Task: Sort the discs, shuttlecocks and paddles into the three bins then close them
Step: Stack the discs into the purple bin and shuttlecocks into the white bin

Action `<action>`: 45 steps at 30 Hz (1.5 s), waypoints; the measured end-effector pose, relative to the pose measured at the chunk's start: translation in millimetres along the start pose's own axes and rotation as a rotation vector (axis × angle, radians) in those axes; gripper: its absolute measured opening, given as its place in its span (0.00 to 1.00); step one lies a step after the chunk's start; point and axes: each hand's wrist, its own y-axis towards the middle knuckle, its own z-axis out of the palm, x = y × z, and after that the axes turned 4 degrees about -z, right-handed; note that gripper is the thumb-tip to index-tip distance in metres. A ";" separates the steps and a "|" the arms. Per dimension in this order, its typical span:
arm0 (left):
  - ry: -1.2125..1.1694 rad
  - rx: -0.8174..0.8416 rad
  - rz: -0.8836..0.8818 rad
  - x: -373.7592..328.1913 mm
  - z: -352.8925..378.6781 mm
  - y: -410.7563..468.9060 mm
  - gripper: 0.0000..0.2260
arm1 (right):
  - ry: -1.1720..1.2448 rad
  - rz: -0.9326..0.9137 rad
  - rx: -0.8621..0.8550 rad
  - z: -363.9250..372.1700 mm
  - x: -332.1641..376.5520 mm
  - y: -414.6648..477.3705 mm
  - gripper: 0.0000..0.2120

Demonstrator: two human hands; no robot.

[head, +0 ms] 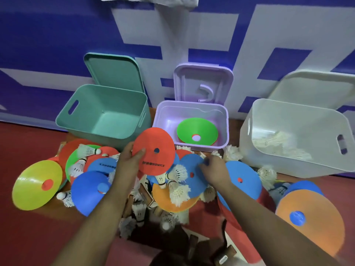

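My left hand [129,158] holds a red disc [153,150] by its left edge, lifted above the pile in front of the bins. My right hand [213,169] pinches the edge of a blue disc [192,175] lying in the pile. The purple bin [224,120] holds a green disc [197,131] on top of an orange one. The white bin [278,166] holds several shuttlecocks [276,141]. The teal bin [84,120] looks empty. Loose shuttlecocks [177,191] and dark paddles [194,244] lie among the discs on the floor.
All three lids stand open against the blue and white wall: teal lid [113,70], purple lid [203,81], white lid [317,87]. A yellow disc [36,185] lies far left, an orange disc [311,221] at right, more blue discs [90,191] between.
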 end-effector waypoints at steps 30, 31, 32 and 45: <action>0.252 0.503 -0.163 1.3 108.8 15.2 0.09 | 0.197 0.360 -0.329 -51.0 -50.3 -80.4 0.19; 0.269 0.517 -0.151 0.5 107.4 16.6 0.09 | -0.017 0.307 -0.322 -46.1 -58.3 -84.6 0.22; 0.276 0.526 -0.139 1.0 105.7 18.9 0.09 | -0.169 0.253 -0.264 -40.4 -64.2 -88.4 0.26; 0.311 0.573 -0.152 9.2 91.3 42.0 0.08 | -0.479 0.152 0.096 -6.7 -80.2 -83.4 0.43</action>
